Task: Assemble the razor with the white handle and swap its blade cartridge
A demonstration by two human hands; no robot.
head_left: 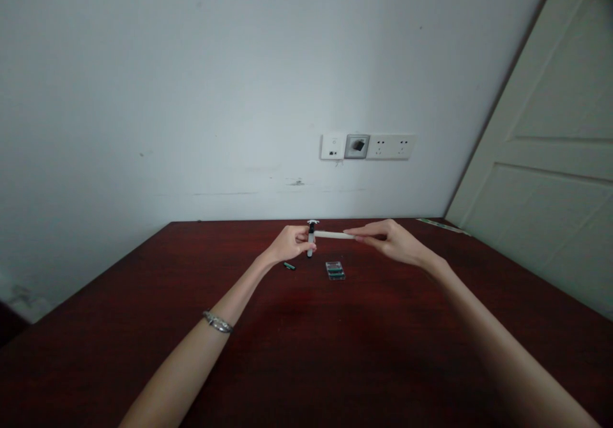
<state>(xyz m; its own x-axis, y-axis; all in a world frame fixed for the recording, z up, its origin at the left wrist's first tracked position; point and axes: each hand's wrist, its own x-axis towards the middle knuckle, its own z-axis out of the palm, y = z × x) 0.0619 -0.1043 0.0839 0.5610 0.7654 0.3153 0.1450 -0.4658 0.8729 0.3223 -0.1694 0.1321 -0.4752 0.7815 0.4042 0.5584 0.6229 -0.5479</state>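
- White stick [334, 234]: a thin pale rod held in the air above the far part of the tabletop [306, 351]. Its long axis runs nearly level, left to right across the view.
- The right hand [390, 241] has the stick's right end. Its grip is pressed together, thumb and forefinger pinching the tip, with the other fingers curled loosely behind.
- The stick's free left end points straight at the left hand [290, 244] and reaches a short upright piece [311, 229] held there. At this size I cannot tell whether the two touch or are only just beside each other.
- The left hand's grip is closed around the middle of the upright piece, which stands roughly vertical with a pale, silvery cap on top and a darker lower end showing below the fingers. It meets the stick at about a right angle.
- The right hand carries the stick, while the left hand is the one nearer its free end.
- On the tabletop below the hands lie a small dark-green bit [289, 266], just under the left hand, and a clear pack [335, 270] with dark inserts under the stick. Neither is touched.
- A bracelet [218, 322] sits on the left wrist.
- A row of wall sockets [368, 147] is on the wall behind, and a pale door [550, 160] stands on the right.
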